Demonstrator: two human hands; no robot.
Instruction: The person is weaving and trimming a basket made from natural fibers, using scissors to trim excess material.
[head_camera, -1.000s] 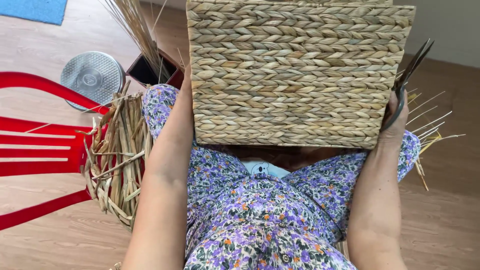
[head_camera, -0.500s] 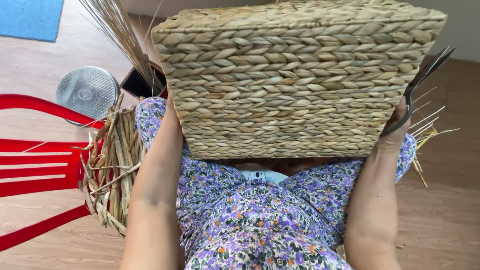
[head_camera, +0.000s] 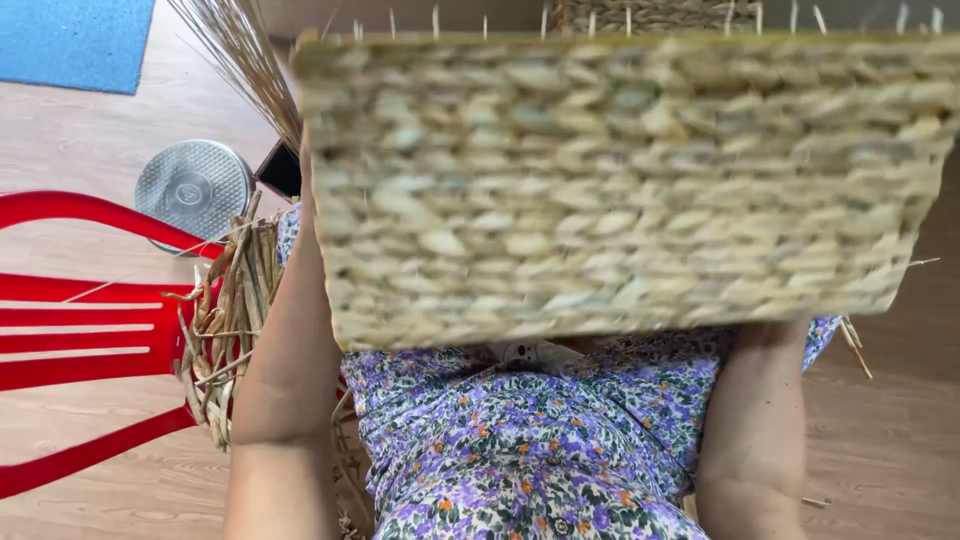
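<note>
One large woven basket (head_camera: 620, 190) fills the upper part of the view, held up over the person's lap between two bare forearms. It is rectangular, plaited from thick, flat, pale straw-coloured strands in horizontal rows, and it shows blurred. Only its outer wall faces the camera, so whether anything lies inside cannot be told. Short stiff stake ends stick up along its top rim.

The left forearm runs up along the basket's left edge and the right forearm goes up behind its lower right corner. Both hands are hidden by the basket, so I cannot tell whether either hand is spread, closed or pinching anything.

Under the basket lies the lap in a floral dress (head_camera: 520, 440), soft cloth printed with purple, white and orange flowers.

Beside the left arm, a loose bundle of dried reed strips (head_camera: 225, 320), coarse and curled, rests against one red plastic chair (head_camera: 80, 330) with slatted bars. Above it a sheaf of thin straight straw stalks (head_camera: 245, 60) fans upward. One round silvery metal lid (head_camera: 192, 190) with a dimpled surface lies on the wooden floor (head_camera: 70, 150), and a small dark flat object (head_camera: 280, 168) sits just beside it. One blue mat (head_camera: 75, 40) lies in the far left corner.
</note>
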